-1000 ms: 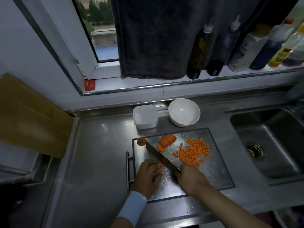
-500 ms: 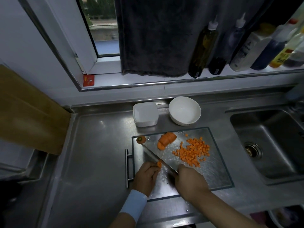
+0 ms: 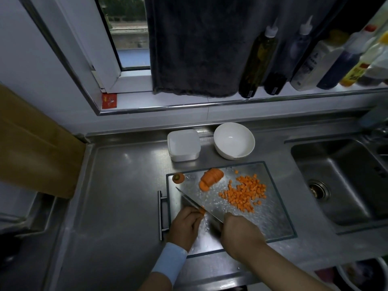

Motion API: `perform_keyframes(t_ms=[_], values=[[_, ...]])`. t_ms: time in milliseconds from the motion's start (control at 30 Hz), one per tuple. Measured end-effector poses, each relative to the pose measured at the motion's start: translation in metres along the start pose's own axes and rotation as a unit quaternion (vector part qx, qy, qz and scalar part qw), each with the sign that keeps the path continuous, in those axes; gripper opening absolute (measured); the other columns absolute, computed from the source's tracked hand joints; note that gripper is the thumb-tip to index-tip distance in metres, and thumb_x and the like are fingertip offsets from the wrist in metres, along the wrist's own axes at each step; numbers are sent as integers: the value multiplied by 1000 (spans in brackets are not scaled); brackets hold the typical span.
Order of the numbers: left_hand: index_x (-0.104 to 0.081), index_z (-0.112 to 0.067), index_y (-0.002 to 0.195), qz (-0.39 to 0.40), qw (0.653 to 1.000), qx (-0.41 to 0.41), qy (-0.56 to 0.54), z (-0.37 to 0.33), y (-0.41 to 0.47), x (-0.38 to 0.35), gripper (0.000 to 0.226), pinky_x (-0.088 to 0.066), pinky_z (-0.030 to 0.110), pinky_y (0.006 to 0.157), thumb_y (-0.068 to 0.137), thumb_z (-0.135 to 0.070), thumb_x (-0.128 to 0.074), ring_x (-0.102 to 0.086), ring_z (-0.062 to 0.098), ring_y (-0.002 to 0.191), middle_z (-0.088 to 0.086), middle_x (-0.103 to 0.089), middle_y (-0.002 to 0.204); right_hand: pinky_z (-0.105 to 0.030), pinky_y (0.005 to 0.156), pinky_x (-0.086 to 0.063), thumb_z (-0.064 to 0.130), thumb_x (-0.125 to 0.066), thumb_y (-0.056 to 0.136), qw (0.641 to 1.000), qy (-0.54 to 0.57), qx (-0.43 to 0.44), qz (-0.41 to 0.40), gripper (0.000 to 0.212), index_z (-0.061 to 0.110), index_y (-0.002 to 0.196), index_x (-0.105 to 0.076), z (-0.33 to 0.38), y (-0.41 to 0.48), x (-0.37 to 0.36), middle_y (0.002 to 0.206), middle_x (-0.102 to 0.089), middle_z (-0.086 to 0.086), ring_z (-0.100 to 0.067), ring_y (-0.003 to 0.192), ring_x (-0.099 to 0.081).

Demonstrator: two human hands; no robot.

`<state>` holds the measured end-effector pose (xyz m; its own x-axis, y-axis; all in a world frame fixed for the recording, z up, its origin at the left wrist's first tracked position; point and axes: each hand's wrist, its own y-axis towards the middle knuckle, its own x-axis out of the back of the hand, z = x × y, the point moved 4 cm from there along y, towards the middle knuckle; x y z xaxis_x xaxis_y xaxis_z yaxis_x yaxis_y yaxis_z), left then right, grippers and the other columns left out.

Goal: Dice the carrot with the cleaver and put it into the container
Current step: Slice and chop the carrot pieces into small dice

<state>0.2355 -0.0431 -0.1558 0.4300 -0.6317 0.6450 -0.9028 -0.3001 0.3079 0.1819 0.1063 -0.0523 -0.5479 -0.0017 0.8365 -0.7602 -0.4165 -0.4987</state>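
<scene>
My right hand (image 3: 239, 232) grips the handle of the cleaver (image 3: 195, 203), whose blade lies edge-down across the left part of the steel cutting board (image 3: 277, 223). My left hand (image 3: 185, 224) pinches a small carrot piece (image 3: 202, 210) against the blade. A stack of carrot slices (image 3: 211, 178) lies at the board's far side. A pile of diced carrot (image 3: 243, 193) covers the board's right half. The carrot end (image 3: 178, 178) sits on the board's far left corner. A white square container (image 3: 183, 144) stands behind the board.
A white bowl (image 3: 234, 140) stands right of the container. The sink (image 3: 344, 181) lies to the right. Several bottles (image 3: 258, 61) line the sill above, beside a hanging dark towel (image 3: 195, 45). A wooden board (image 3: 31, 148) leans at the left. The cutting board's handle (image 3: 160, 215) sticks out left.
The cleaver blade has gone from tilted with its flat showing to edge-down, shifting slightly left. The carrot piece at my left fingers looks smaller.
</scene>
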Motion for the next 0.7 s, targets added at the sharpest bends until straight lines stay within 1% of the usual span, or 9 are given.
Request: perform_keyframes(t_ms=[100,233,333,433,533,600,700], values=[[-75,-11,87,1,1000,4,-4,1,1,-1,20,-42,8,90,76,5,-74,-56,-3,90,-2,-66,94,-29,82,-52,25,-55,94,1000,13,-4,23,20,17,112,-58,-2,13,-5,110,-67,-4,-22,100,-66],[-74,-12,86,11,1000,-3,-7,3,1,-2,22,-45,11,87,75,6,-76,-56,-1,89,-2,-65,94,-30,85,-52,30,-53,96,998,47,-8,28,22,17,111,-62,2,28,-14,110,-68,-5,-23,102,-65],[-75,-11,85,5,1000,-9,0,2,2,-1,17,-43,9,86,75,3,-74,-57,2,87,1,-65,91,-31,81,-52,30,-52,96,998,54,4,23,22,14,108,-62,10,37,-16,108,-69,-7,-25,100,-65],[-74,-10,85,0,1000,-16,3,-1,1,1,16,-44,11,87,75,2,-71,-58,6,87,2,-65,90,-30,77,-50,27,-54,94,999,48,14,17,18,14,104,-60,12,39,-16,106,-68,-9,-25,97,-65],[-74,-11,84,-3,1000,-19,-5,-2,1,2,15,-45,14,86,77,1,-71,-58,9,89,2,-65,91,-32,78,-51,35,-53,95,999,50,13,1,20,17,102,-59,11,31,-13,102,-68,-6,-26,94,-65],[-75,-12,85,-6,1000,-11,-13,-1,1,3,15,-45,14,86,77,1,-71,-58,7,89,0,-66,92,-33,76,-51,39,-50,96,999,53,7,-8,22,18,102,-57,8,23,-11,99,-67,-5,-26,92,-65],[-75,-10,84,-10,1000,2,-21,3,-1,2,13,-47,15,86,78,-1,-69,-59,4,88,-1,-66,92,-31,71,-48,33,-48,98,999,50,7,-16,18,18,102,-56,-1,10,-12,98,-67,-4,-25,90,-65]])
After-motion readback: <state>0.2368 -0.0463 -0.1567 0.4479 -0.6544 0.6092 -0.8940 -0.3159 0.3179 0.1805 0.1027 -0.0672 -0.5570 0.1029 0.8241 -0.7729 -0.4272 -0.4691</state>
